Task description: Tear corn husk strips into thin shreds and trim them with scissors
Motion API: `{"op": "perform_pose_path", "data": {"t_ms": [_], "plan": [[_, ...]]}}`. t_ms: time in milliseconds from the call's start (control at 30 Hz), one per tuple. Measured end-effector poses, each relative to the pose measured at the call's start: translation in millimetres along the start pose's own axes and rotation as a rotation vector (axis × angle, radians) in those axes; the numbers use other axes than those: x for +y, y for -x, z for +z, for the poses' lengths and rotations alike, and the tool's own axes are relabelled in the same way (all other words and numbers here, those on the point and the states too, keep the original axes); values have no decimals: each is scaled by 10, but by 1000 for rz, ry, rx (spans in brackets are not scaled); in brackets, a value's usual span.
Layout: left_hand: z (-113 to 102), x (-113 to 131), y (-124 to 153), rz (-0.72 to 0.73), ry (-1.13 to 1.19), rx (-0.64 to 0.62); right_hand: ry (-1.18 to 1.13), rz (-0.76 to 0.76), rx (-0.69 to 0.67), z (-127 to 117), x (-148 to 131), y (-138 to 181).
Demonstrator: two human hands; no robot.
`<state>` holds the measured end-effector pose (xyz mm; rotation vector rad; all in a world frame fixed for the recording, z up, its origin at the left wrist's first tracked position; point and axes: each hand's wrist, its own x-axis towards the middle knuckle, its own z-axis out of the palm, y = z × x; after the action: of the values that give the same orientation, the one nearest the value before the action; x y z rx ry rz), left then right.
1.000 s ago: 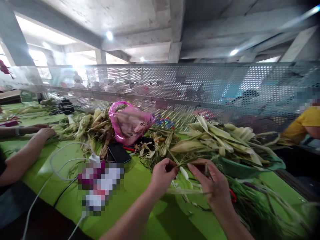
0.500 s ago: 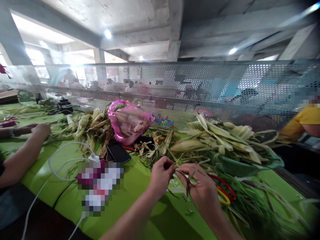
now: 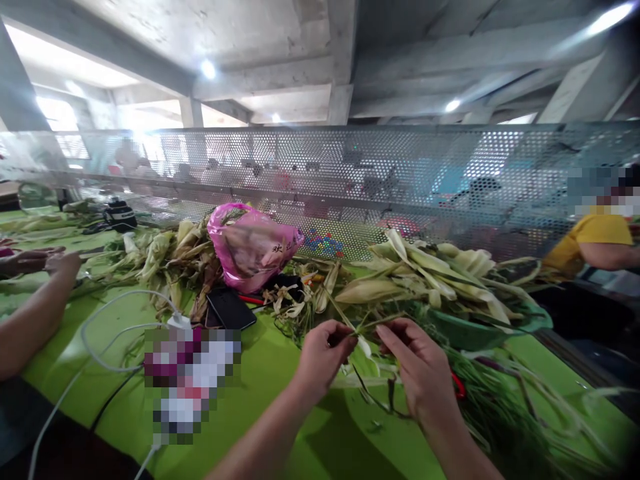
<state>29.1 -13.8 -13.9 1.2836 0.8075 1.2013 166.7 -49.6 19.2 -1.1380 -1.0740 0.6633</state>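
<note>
My left hand (image 3: 323,353) is closed in a pinch on several thin corn husk strips (image 3: 358,328) just above the green table. The strips cross near its fingertips and stick out in different directions. On the other side, my right hand (image 3: 423,363) is also closed, thumb and fingers pinching the end of one husk strip. A dark, curled strip (image 3: 391,400) dangles below the right hand. Behind both hands lies a heap of pale corn husks (image 3: 425,283), partly in a green basin (image 3: 485,331). A red looped handle (image 3: 459,385) is mostly hidden behind my right hand.
A pink plastic bag (image 3: 250,247) stands at the back, with a black phone (image 3: 231,309) before it. White cables (image 3: 87,333) run across the left side. Green stringy fibres (image 3: 505,400) lie right. A perforated metal screen (image 3: 320,153) borders the table. Co-workers sit left and right.
My right hand has moved a little right, away from the left, and pulls a strip out between them. The yellow handle near it is now hidden. The view has shifted slightly right.
</note>
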Motion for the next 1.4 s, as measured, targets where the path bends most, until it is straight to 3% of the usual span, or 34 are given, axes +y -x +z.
{"op": "perform_pose_path", "data": {"t_ms": [333, 467, 567, 833, 1133, 1267, 1400], "plan": [[-22, 63, 79, -86, 336, -172, -302, 356, -151, 52, 180, -8], [-26, 22, 38, -99, 267, -147, -288, 273, -58, 20, 123, -41], [-28, -21, -7, -80, 127, -136, -266, 196, -80, -6, 74, -51], [-10, -61, 10, 3, -50, -135, -329, 292, -86, 13, 39, -6], [20, -9, 51, 43, -48, -137, -376, 363, -65, 27, 168, -68], [-40, 49, 49, -58, 143, -85, -306, 391, -90, 9, 212, -76], [-111, 36, -3, -148, 422, 36, -177, 299, -136, -35, 230, -90]]}}
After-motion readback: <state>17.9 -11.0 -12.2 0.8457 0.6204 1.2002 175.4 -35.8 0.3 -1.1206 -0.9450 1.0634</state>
